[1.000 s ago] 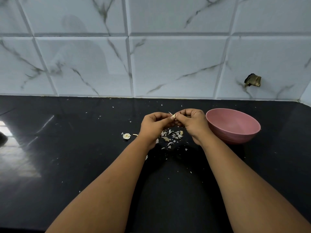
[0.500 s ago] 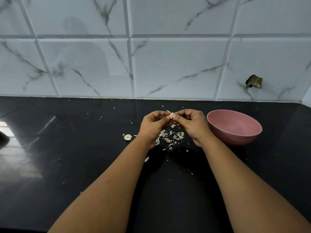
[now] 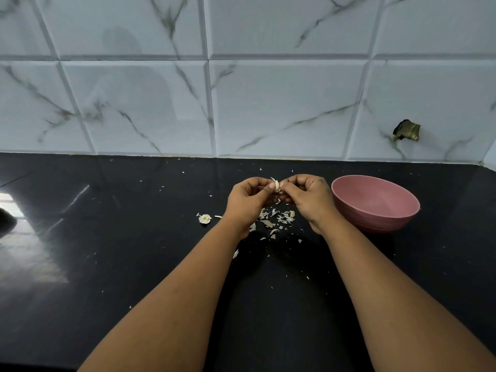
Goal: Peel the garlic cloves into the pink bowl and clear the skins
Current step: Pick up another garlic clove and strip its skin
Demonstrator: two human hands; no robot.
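Observation:
Both hands meet above the black counter and pinch one small garlic clove (image 3: 276, 185) between their fingertips. My left hand (image 3: 248, 201) curls its fingers round the clove from the left, and my right hand (image 3: 308, 198) pinches it from the right, with a flake of skin sticking up. A scatter of pale garlic skins (image 3: 276, 220) lies on the counter right under the hands. The pink bowl (image 3: 375, 204) stands just right of my right hand; no cloves show inside it. A garlic root stub (image 3: 205, 218) lies left of my left wrist.
The glossy black counter (image 3: 107, 251) runs back to a marble-tiled wall (image 3: 268, 103). A small brass fitting (image 3: 406, 130) sticks out of the wall at the right. Tiny skin flecks dot the counter. A dark object (image 3: 6, 220) shows at the left edge.
The hands stay together on the clove and have shifted slightly up and away; the fingers have worked at the skin. The bowl and skins have not moved.

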